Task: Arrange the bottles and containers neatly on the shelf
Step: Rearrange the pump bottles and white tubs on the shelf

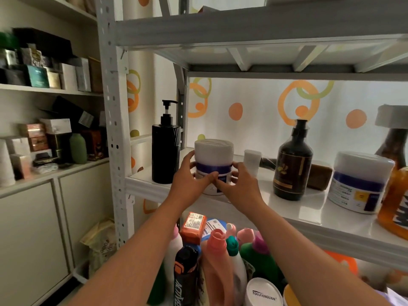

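A white tub with a blue band point(213, 155) stands upright on the white shelf point(291, 208), near its left end. My left hand point(191, 176) grips its left side and my right hand point(235, 184) grips its right side, fingers wrapped around the front. A tall black pump bottle point(165, 149) stands just left of the tub. To the right stand a dark brown bottle point(292, 164), a second white tub with a blue band point(358, 182) and an orange bottle point(395, 202) at the frame edge.
A small white cup point(252, 159) and a brown block point(319, 176) sit at the back of the shelf. Below the shelf, several colourful detergent bottles point(220, 250) crowd together. Boxes point(44, 69) fill the cabinet shelves at left. The grey rack post point(114, 129) stands beside the pump bottle.
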`<act>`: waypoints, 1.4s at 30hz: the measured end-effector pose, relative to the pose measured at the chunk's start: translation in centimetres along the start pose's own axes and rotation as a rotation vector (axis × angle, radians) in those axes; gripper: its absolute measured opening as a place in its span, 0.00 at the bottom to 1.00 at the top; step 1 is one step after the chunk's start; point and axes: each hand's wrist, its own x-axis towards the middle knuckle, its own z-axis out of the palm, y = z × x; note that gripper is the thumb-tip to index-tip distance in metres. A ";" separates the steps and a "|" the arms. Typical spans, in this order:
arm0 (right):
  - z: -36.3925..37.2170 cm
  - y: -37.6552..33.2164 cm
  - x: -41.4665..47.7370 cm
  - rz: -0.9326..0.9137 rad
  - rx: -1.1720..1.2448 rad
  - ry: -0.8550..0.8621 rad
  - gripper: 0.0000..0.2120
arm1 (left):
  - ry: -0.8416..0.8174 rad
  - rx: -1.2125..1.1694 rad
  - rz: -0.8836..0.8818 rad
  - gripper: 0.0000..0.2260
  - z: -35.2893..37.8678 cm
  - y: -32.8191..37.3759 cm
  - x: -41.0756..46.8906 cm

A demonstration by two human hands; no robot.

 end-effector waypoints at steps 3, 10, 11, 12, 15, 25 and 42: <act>0.7 -0.1 0.3 -0.010 -0.006 -0.003 0.30 | 0.013 0.015 -0.003 0.36 -0.6 -0.3 0.2; 1.4 -0.5 0.7 -0.023 -0.018 -0.023 0.31 | 0.015 0.017 -0.004 0.35 -1.0 -0.4 0.4; 1.4 -0.5 0.7 -0.023 -0.020 -0.024 0.31 | 0.018 0.015 -0.005 0.35 -0.9 -0.4 0.3; 1.4 -0.6 0.6 -0.024 -0.018 -0.024 0.31 | 0.021 0.018 -0.004 0.35 -0.8 -0.4 0.3; 1.5 -0.4 0.3 -0.039 0.003 -0.026 0.30 | 0.043 0.042 0.022 0.34 -0.3 -0.3 -0.1; -1.0 -0.3 -1.7 -0.026 -0.017 0.046 0.27 | 0.340 0.163 0.195 0.22 2.7 1.2 -3.2; -14.5 6.9 -4.6 0.122 -0.147 0.539 0.28 | -0.204 -0.161 0.215 0.11 18.8 8.6 -7.0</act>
